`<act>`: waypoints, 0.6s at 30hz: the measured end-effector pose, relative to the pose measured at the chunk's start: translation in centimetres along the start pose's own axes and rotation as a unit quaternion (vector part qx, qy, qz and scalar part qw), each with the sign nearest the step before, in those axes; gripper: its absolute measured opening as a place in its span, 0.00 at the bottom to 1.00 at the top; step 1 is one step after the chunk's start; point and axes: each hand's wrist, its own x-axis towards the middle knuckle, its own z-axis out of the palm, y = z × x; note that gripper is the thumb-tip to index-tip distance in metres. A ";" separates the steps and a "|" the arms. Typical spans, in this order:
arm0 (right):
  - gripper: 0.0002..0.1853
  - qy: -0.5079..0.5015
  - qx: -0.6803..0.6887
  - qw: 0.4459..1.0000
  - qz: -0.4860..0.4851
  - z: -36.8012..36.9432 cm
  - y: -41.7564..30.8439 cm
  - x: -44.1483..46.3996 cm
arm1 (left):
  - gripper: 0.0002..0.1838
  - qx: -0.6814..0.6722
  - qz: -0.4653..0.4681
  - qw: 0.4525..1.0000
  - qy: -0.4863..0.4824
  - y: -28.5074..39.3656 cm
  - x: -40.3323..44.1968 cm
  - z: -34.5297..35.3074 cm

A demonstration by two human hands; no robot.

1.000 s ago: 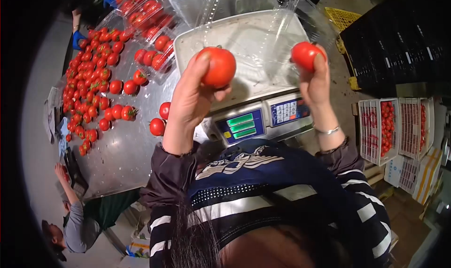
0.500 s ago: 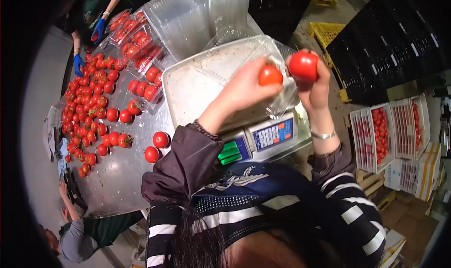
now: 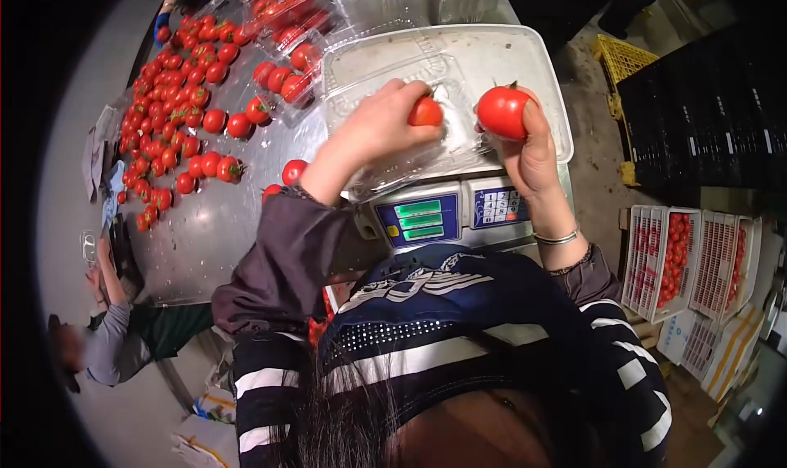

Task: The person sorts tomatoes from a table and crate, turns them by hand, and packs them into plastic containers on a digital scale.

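My left hand (image 3: 375, 128) is closed around a red tomato (image 3: 425, 112), low above a clear plastic clamshell box (image 3: 410, 166) that lies on the scale's pan (image 3: 537, 62). My right hand (image 3: 537, 152) grips a larger red tomato (image 3: 502, 112) with a green stem, beside the box's right end. Both hands are over the pan of the weighing scale. On its front, the green display (image 3: 422, 220) is lit, and the keypad (image 3: 496, 206) sits to the right. My left hand partly hides the box.
Many loose tomatoes (image 3: 176, 99) cover the steel table (image 3: 209, 255) at left. Filled clamshells (image 3: 283, 5) and stacked clear boxes (image 3: 377, 1) stand at the back. Black crates (image 3: 705, 124) and tomato crates (image 3: 674, 259) are at right. A co-worker (image 3: 123, 345) is at lower left.
The clear box, tilted between my hands before, now lies on the scale's pan. My hands have moved apart, each still holding a tomato. The view has shifted, showing the scale's display more fully.
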 end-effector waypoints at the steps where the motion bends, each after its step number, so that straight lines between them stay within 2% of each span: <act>1: 0.28 -0.021 -0.030 0.999 -0.009 0.1 0.0 0.0 | 0.25 -0.003 -0.001 1.000 0.002 0.7 -0.1 0.6; 4: 0.29 -0.059 -0.096 0.993 -0.024 0.2 -0.5 -0.4 | 0.27 -0.095 -0.086 0.990 0.067 2.7 -0.7 2.8; 5: 0.30 -0.072 -0.162 0.981 -0.084 0.3 -0.7 -0.7 | 0.27 -0.098 -0.086 0.989 0.065 3.0 -1.2 3.2; 7: 0.33 -0.095 -0.289 0.931 -0.200 0.6 -1.3 -1.3 | 0.29 -0.082 -0.050 0.993 0.069 3.6 -2.4 3.8; 8: 0.33 -0.091 -0.290 0.931 -0.201 0.8 -1.5 -1.4 | 0.31 -0.072 -0.030 0.994 0.071 3.8 -2.6 3.9; 9: 0.34 -0.109 -0.292 0.919 -0.241 1.1 -1.7 -1.6 | 0.31 -0.072 -0.027 0.995 0.067 3.7 -2.7 4.3; 11: 0.38 -0.151 -0.295 0.887 -0.321 1.6 -2.3 -1.7 | 0.31 -0.027 0.068 0.993 0.095 3.3 -3.0 5.3; 12: 0.38 -0.150 -0.293 0.887 -0.324 1.9 -2.9 -1.8 | 0.31 -0.002 0.116 0.987 0.110 3.1 -3.0 5.3; 15: 0.44 -0.146 -0.444 0.774 -0.428 2.7 -4.6 -2.3 | 0.33 0.049 0.161 0.977 0.129 2.0 -3.0 4.2; 16: 0.44 -0.144 -0.442 0.774 -0.430 2.8 -4.6 -2.4 | 0.34 0.073 0.183 0.971 0.139 1.9 -3.0 4.0; 17: 0.44 -0.144 -0.439 0.772 -0.436 2.9 -4.5 -2.3 | 0.34 0.076 0.183 0.970 0.139 1.8 -3.0 4.1; 18: 0.43 -0.145 -0.435 0.771 -0.443 3.0 -4.4 -2.2 | 0.35 0.069 0.131 0.981 0.126 1.8 -3.1 4.4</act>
